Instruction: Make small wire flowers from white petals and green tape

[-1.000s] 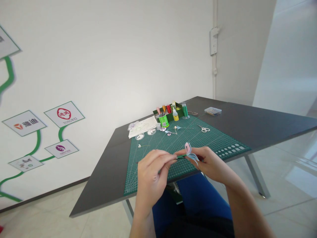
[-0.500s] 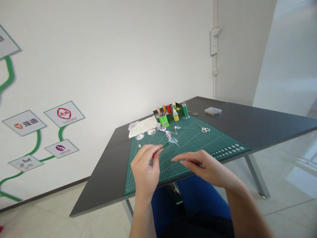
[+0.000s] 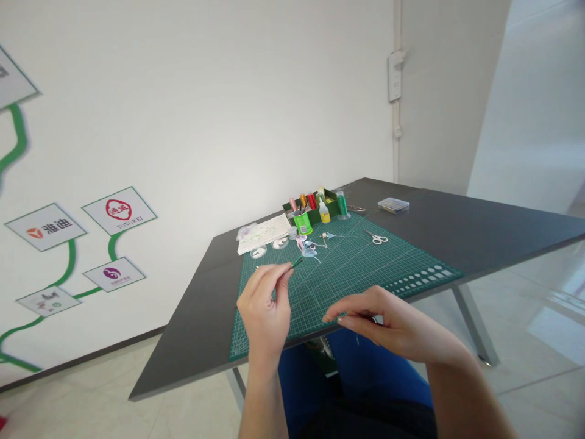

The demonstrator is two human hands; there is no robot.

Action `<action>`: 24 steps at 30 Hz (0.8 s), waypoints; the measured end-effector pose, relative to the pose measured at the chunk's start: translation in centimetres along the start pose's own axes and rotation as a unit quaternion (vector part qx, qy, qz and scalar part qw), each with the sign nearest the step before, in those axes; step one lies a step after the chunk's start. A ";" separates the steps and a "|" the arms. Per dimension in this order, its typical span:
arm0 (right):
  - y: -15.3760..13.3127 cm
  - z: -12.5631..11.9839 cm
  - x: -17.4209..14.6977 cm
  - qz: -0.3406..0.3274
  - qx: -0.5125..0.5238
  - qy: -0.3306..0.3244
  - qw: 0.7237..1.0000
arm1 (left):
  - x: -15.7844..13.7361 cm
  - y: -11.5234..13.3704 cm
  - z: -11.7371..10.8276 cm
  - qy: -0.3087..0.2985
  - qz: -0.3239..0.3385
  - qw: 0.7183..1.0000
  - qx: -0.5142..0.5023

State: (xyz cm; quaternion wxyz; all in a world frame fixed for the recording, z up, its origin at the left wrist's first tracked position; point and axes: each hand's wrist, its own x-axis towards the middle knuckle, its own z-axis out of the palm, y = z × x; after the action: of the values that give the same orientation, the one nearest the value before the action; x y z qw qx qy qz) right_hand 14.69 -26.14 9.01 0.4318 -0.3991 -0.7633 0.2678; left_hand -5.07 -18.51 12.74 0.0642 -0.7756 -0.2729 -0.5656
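Note:
My left hand (image 3: 265, 308) pinches the green stem of a small pink and pale-blue craft flower (image 3: 305, 249), holding it out over the green cutting mat (image 3: 365, 268). The flower head points away from me, near other small flower pieces on the mat. Near the mat's front edge hovers my right hand (image 3: 384, 323), fingers lightly curled together; a thin thread seems to hang below it, too fine to tell for sure.
A dark grey table (image 3: 479, 225) carries the mat. At the far side stand a green organiser with tools (image 3: 315, 207), a green cup (image 3: 302, 222), a glue bottle (image 3: 324, 213), white scissors (image 3: 377, 238), paper sheets (image 3: 262, 235) and a small clear box (image 3: 393, 205).
My right hand let go of the flower and drew back toward the near mat edge. The left hand carried the flower by its stem forward and left.

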 end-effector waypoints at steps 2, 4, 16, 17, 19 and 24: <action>-0.5 -0.1 -0.2 -0.013 0.003 -0.006 1.000 | 0.0 0.0 0.0 0.004 -0.003 1.000 0.003; -0.9 -0.2 -0.4 -0.027 0.006 -0.015 0.999 | 0.0 0.0 0.0 0.005 -0.003 1.000 0.007; -2.3 -0.5 -1.3 -0.109 0.032 -0.043 0.993 | -0.1 0.2 0.1 -0.015 0.005 1.000 -0.006; -2.4 -0.5 -1.2 -0.107 0.032 -0.045 0.993 | -0.1 0.2 0.1 -0.019 0.007 1.000 -0.005; -2.5 -0.5 -1.2 -0.104 0.032 -0.050 0.993 | -0.1 0.1 0.1 -0.025 0.012 1.000 -0.004; -2.5 -0.4 -1.3 -0.112 0.042 -0.057 0.991 | -0.2 0.2 0.3 -0.036 0.018 0.999 -0.003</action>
State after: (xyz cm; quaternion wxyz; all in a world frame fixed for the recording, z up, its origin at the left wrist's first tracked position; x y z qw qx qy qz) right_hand 14.45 -28.61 10.51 0.4311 -0.2762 -0.8148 0.2721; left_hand -4.80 -18.61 12.54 0.0622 -0.8006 -0.2589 -0.5368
